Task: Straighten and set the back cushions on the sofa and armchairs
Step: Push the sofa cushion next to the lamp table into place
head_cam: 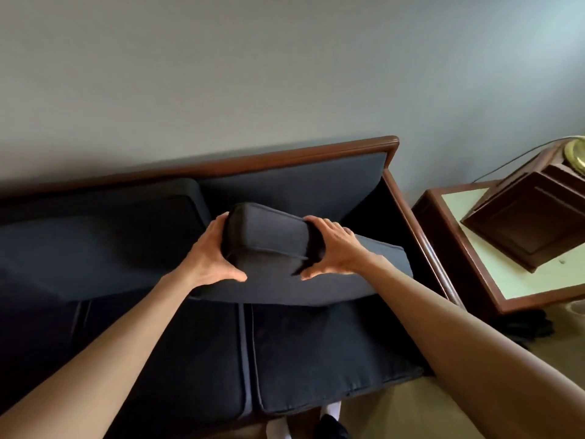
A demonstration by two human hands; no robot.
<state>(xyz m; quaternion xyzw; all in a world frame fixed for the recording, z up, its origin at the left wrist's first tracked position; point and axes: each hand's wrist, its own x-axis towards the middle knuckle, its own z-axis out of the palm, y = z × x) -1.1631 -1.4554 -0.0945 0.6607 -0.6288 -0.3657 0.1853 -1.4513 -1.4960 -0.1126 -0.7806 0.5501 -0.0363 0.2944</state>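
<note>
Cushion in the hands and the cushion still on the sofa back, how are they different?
The held cushion is pulled forward and tilted, gripped by the left hand and right hand. The left cushion leans against the sofa back, untouched. Both are dark blue-grey.

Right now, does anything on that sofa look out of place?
Yes. The back cushion held by both hands, left and right, tilts forward off the sofa's backrest, while its neighbour also leans.

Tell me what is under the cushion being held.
Under the held cushion lie the seat cushions, with the seam between two of them showing. The strip of seat directly beneath it and the sofa's back corner are covered. Both hands, left and right, grip it.
</note>
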